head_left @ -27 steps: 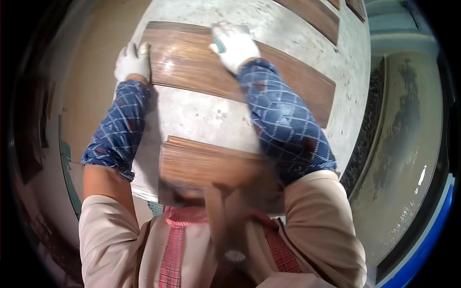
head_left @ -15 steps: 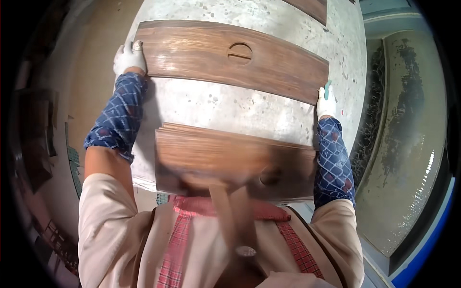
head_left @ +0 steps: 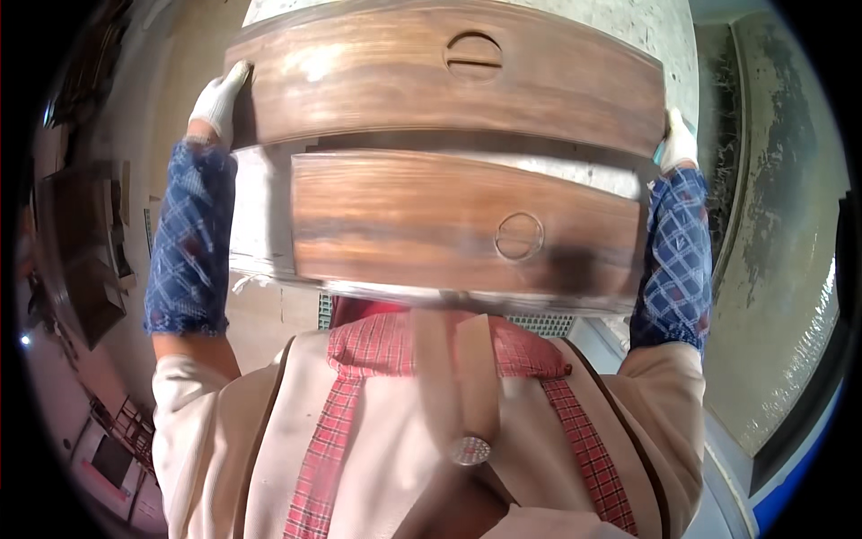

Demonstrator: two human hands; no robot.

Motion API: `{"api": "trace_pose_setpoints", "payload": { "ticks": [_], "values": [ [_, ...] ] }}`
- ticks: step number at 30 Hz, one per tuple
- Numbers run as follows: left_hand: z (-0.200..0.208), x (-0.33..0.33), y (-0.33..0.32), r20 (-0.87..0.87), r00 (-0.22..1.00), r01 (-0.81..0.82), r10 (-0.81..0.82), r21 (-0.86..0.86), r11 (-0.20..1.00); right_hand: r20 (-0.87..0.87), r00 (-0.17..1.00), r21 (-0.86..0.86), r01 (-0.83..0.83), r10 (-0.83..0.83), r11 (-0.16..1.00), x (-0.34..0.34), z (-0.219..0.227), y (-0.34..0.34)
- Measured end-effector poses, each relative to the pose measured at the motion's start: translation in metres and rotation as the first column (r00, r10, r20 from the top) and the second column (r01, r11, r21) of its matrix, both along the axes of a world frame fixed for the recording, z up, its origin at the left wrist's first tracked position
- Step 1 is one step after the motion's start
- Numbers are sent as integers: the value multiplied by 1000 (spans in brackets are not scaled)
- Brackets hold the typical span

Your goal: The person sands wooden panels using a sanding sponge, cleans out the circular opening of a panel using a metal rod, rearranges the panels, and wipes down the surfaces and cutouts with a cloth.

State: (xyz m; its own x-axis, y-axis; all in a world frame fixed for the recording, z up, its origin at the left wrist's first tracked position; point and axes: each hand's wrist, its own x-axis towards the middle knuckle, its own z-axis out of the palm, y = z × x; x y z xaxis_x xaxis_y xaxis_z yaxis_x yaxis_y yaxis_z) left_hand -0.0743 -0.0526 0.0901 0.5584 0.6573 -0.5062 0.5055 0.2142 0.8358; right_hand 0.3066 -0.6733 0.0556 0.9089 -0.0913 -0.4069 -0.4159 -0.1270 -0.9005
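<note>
A long, curved brown wooden panel [head_left: 377, 85] with a round recess crossed by a bar is held by its two ends, and it looks raised above the table. My left hand [head_left: 218, 101], in a white glove, grips the left end. My right hand [head_left: 680, 142], also gloved, closes on the right end, its fingers partly hidden. A small green piece [head_left: 660, 151] shows between this hand and the panel edge; its kind is unclear. Nearer to me lies a similar panel [head_left: 404, 211] with its own round recess; at the table's front, it is touched by neither hand.
The pale, spotted table [head_left: 260, 202] carries the panels. On the right stands a long trough [head_left: 781, 180] with a wet, dark-stained surface. Dark wooden pieces [head_left: 85, 251] are at the left. Green grating [head_left: 543, 323] shows below the table's front edge.
The held panel has come up off the table and toward me, now appearing larger, with both hands moving along at its ends. The nearer panel shows more fully as my view shifts.
</note>
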Motion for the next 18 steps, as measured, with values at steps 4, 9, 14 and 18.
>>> {"api": "trace_pose_setpoints", "payload": {
  "ticks": [4,9,14,18],
  "values": [
    [57,-74,-88,11,1000,-11,9,143,990,87,995,-33,-38,40,999,-107,68,-41],
    [9,-130,-172,13,994,98,-105,272,957,20,997,-340,75,-72,937,-154,60,-146],
    [-36,-150,-208,174,983,27,-57,169,985,374,830,-783,43,414,621,-213,85,-66],
    [-46,-151,-207,259,963,4,-70,245,970,-173,571,-979,-188,802,-78,-240,66,40]
  ]
}}
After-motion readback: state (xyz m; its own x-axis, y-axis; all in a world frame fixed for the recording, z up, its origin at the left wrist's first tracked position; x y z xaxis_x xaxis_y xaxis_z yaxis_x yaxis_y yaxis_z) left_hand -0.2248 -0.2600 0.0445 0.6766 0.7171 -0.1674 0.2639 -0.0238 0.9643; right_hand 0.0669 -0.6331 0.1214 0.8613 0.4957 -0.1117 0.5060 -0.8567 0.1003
